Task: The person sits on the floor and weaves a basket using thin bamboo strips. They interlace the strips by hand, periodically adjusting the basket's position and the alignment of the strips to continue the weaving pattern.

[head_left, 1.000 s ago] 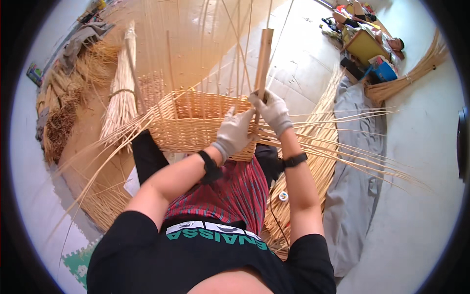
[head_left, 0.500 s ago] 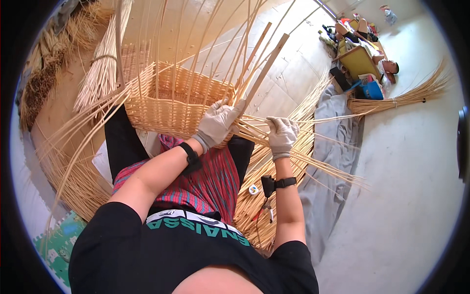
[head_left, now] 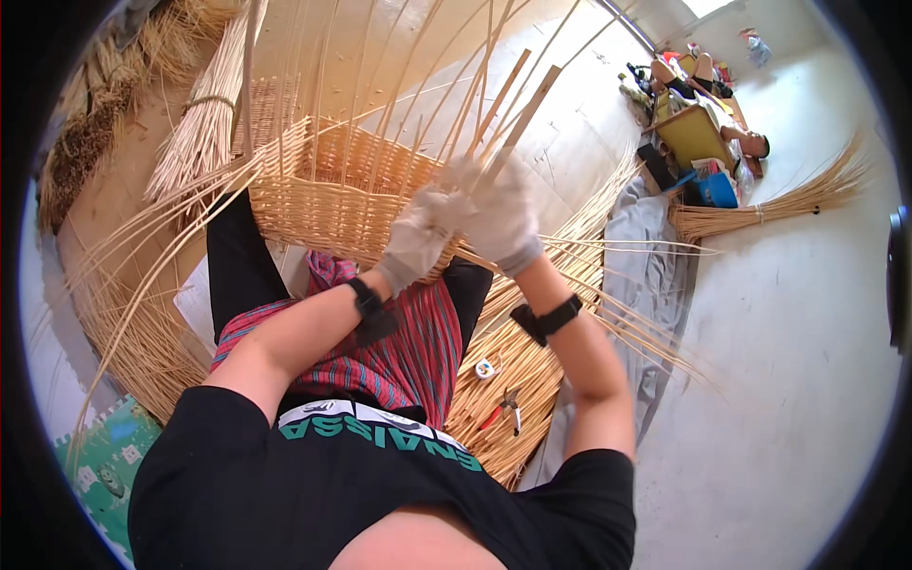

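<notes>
A half-woven wicker basket (head_left: 323,214) rests across my lap, pale stakes (head_left: 404,66) standing up from its rim. My left hand (head_left: 418,233), in a whitish glove, is closed on the basket's near right corner. My gloved right hand (head_left: 503,214) is at the same corner, beside a flat wooden stick (head_left: 532,104) that slants upward. Motion blurs its fingers, so I cannot see what they hold. Loose weaving strands (head_left: 646,342) stick out to the right from beneath my hands, and others (head_left: 142,237) fan out from the basket's left corner.
Cutting pliers (head_left: 503,408) and a small round white item (head_left: 485,369) lie on a spread of wicker rods (head_left: 518,375) to my right. Beyond is a grey cloth (head_left: 646,256). Another rod bundle (head_left: 204,133) stands at far left. A person (head_left: 736,138) reclines at far right near a blue container (head_left: 717,185).
My right hand has moved left and up from the loose strands to the basket corner, close against my left hand. My left hand stays at the corner.
</notes>
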Available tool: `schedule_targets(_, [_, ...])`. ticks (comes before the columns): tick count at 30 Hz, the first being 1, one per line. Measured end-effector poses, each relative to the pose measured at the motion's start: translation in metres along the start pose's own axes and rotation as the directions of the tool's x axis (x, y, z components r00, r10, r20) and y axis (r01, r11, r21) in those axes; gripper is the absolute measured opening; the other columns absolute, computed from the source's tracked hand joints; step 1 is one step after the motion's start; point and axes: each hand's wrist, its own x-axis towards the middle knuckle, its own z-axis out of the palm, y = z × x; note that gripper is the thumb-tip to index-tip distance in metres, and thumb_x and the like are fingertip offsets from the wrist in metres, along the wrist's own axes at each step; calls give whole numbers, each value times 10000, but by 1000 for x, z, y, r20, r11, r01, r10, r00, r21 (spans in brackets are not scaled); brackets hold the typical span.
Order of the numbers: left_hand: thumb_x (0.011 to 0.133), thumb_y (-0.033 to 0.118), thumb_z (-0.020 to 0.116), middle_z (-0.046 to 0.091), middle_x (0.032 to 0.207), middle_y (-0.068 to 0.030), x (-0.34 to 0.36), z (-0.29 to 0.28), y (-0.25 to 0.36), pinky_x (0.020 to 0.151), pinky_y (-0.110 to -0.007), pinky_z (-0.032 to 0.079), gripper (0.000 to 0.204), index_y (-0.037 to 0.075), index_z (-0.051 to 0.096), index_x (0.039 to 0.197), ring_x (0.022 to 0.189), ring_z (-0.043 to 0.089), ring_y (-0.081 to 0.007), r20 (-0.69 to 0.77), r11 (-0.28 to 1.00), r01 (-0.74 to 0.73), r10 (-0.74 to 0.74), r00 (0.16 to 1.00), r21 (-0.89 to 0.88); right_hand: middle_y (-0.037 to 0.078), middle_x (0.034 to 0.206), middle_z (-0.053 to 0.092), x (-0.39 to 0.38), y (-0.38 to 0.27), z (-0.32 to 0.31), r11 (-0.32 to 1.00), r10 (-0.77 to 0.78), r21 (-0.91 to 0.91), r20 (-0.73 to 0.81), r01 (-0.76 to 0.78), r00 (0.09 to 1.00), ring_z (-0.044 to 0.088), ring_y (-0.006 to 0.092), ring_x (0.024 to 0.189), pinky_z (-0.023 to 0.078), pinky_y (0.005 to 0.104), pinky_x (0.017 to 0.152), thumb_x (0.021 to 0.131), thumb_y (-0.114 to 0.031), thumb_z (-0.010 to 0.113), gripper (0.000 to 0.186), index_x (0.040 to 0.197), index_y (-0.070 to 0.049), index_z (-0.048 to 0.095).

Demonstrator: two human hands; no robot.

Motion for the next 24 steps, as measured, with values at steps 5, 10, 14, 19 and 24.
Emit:
schedule_targets(5, [1034,129,613,702,1069,-62,0,-64,-7,831,-282,583,208,23,631,1212,962,681,-141,347,385,577,-521,780,-720,136,1056,705,-133,24,51,330,848,188,371,-925,378,678,317,982,541,408,879,871,-287,783,345,1130,-75,702])
schedule_targets(10, [1040,137,604,721,1037,-92,61,-72,17,831,-278,588,219,4,643,1209,941,701,-163,175,716,354,-314,933,-601,137,886,660,-72,-21,42,332,888,18,330,-943,319,666,314,860,531,428,790,828,-271,807,310,987,-51,657])
schedule_targets(14, [1074,293,542,635,1312,-170,115,9,54,994,-335,511,479,4,483,1451,1219,610,-237,280,867,167,-33,959,-470,135,911,643,-74,-48,73,357,920,-336,-36,-872,391,661,362,829,529,481,717,854,-284,735,281,976,-74,593])
schedule_targets(19, [1077,409,500,466,1524,-183,98,0,18,1159,-370,357,655,29,316,1577,1409,440,-257,544,887,284,-45,838,-363,163,942,674,-47,-39,69,138,990,-289,81,-947,119,706,382,872,533,531,722,885,-332,685,296,1037,-107,567])
schedule_targets(24, [1051,282,594,602,1382,-122,33,-87,32,1094,-339,430,534,28,456,1500,1284,545,-175,632,780,439,-73,772,-446,232,1016,714,-53,-21,66,60,995,-347,97,-936,28,700,436,953,547,521,819,885,-396,664,367,1073,-84,622])
